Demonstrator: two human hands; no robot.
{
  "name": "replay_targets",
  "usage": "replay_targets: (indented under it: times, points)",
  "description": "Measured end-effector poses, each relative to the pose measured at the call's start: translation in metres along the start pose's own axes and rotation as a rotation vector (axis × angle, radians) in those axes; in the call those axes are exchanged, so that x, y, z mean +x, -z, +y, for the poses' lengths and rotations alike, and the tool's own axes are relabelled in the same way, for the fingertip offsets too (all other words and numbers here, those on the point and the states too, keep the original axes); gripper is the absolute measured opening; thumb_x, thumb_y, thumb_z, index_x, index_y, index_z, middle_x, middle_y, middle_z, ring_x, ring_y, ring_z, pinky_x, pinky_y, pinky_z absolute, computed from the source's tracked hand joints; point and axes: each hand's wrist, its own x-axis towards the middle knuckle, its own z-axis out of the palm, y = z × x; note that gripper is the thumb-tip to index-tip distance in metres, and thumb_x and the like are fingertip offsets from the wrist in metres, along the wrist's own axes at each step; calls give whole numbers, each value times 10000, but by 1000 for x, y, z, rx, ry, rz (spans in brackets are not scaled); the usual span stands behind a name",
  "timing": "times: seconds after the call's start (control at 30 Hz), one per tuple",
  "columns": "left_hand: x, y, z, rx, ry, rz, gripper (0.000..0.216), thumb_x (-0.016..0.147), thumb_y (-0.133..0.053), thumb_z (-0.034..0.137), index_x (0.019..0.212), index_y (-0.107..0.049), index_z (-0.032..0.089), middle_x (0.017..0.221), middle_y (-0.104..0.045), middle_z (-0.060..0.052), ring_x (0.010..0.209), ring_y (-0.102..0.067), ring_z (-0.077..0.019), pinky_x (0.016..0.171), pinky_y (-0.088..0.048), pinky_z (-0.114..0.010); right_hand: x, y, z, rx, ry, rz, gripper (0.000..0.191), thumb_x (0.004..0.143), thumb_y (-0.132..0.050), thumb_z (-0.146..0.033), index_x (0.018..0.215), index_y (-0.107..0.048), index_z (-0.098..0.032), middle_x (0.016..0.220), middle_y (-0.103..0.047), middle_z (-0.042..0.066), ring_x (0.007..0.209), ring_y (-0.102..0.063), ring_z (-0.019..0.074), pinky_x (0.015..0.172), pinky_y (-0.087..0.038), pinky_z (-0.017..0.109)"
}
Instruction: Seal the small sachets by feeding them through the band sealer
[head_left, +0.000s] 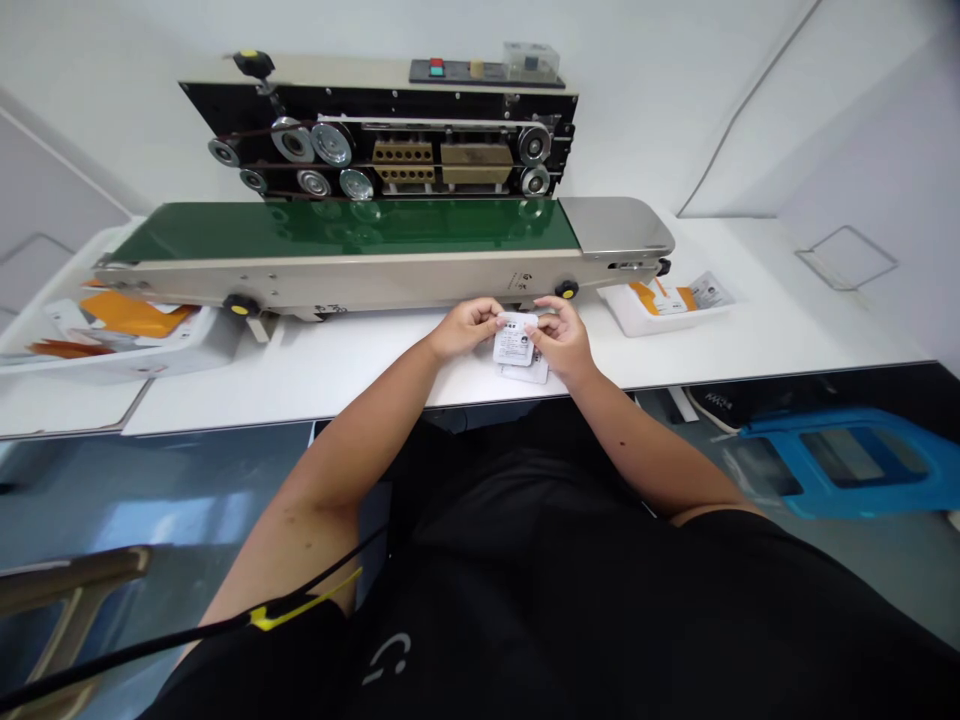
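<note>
Between my two hands is a small white printed packet [514,345] with rounded corners, dark text and a small dark round mark. My left hand [466,328] pinches its upper left corner between thumb and fingers. On its right edge, the thumb and fingers of my right hand [564,342] are closed. A second white printed packet [531,375] shows partly beneath it, near the table's front edge; whether the two touch cannot be told. Just beyond my hands stands a band sealing machine [390,280] with a green conveyor belt [337,230].
A white bin [202,350] with orange and white packets stands at the left. Another white bin [652,322] with similar packets sits under the machine's right end. Below the white table [360,370] are a blue plastic stool [862,500] at right and a brown frame [67,610] at left.
</note>
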Motion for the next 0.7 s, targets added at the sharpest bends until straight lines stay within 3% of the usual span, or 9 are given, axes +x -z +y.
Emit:
replay_targets:
  times: [0.3, 0.5, 0.7]
  points:
    - [2, 5, 2, 16, 4, 106, 465, 931, -705, 617, 868, -605, 167, 747, -736, -46, 525, -607, -106, 507, -449, -234, -2, -1, 1, -68, 4, -50, 397, 852, -763, -523, 1117, -719, -231, 1031, -809, 57, 953, -774, 249, 854, -640, 401]
    - [3, 7, 2, 68, -11, 90, 342, 959, -668, 491, 910, -658, 153, 843, -766, -59, 570, -633, -108, 550, -489, -244, 9, 9, -20, -98, -55, -93, 362, 862, -748, -482, 1139, -745, -248, 996, -814, 32, 772, -765, 206, 701, -641, 354]
    - [4, 11, -2, 86, 26, 148, 239, 946, -652, 396, 946, -640, 158, 774, -746, -37, 533, -611, -103, 525, -469, -228, 49, 37, -78, -278, 14, -200, 277, 813, -815, -389, 1019, -779, -208, 760, -757, 11, 492, -588, 112, 473, -461, 249]
